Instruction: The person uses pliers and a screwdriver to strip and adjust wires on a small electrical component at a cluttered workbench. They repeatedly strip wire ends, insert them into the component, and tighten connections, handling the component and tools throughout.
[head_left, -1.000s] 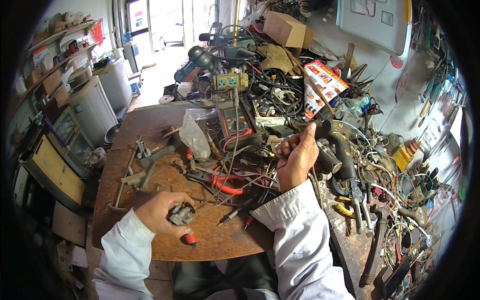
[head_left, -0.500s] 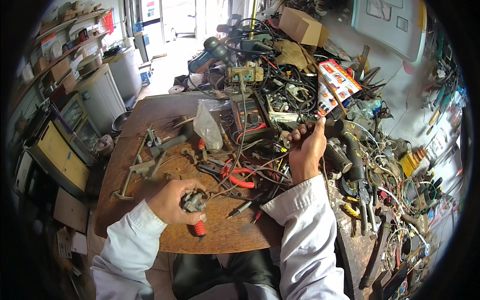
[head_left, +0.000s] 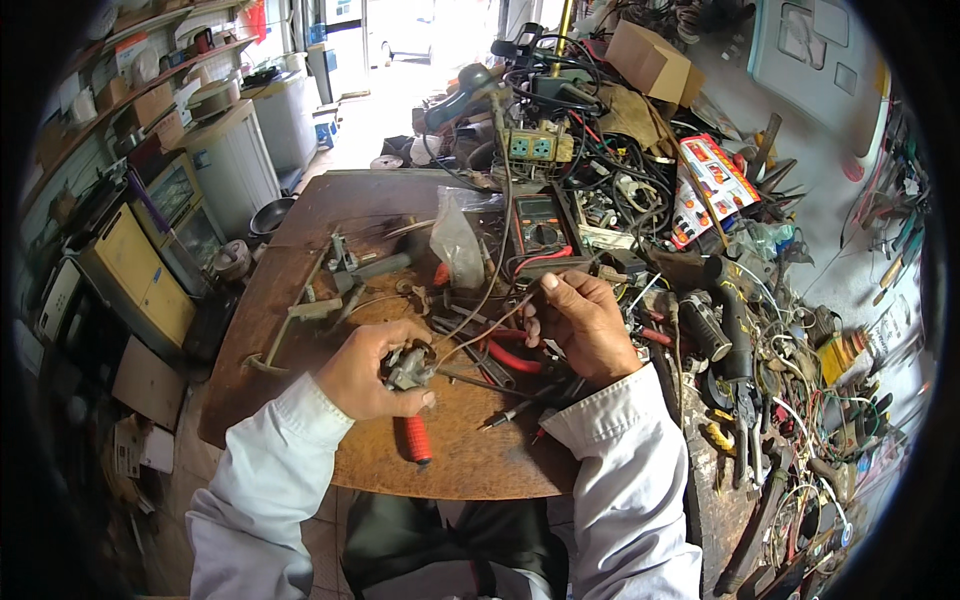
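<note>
My left hand (head_left: pixel 362 372) is closed around a small grey metal part (head_left: pixel 410 368), maybe a motor piece, above the near half of the wooden bench (head_left: pixel 290 425). From that part a thin brown wire (head_left: pixel 487 328) runs up to my right hand (head_left: pixel 590 325), whose thumb and fingers pinch it. Just below my left hand lies a red ribbed handle (head_left: pixel 417 440); whatever it belongs to is hidden. Red-handled pliers (head_left: pixel 515 360) rest between my hands, partly covered by the right one. A black test probe (head_left: pixel 510 412) lies near my right cuff.
Behind my hands are a clear plastic bag (head_left: pixel 457 245) and a multimeter (head_left: pixel 540 225). Metal tools (head_left: pixel 372 275) lie at the bench's left. A green socket block (head_left: pixel 533 146) and tangled cables stand farther back. Angle grinder (head_left: pixel 735 320), pliers (head_left: pixel 747 425) and loose wires crowd the right.
My right hand has come nearer and to the left, closer to my left hand, with its fingers now pinching the wire. My left hand still grips the metal part. The view has shifted slightly.
</note>
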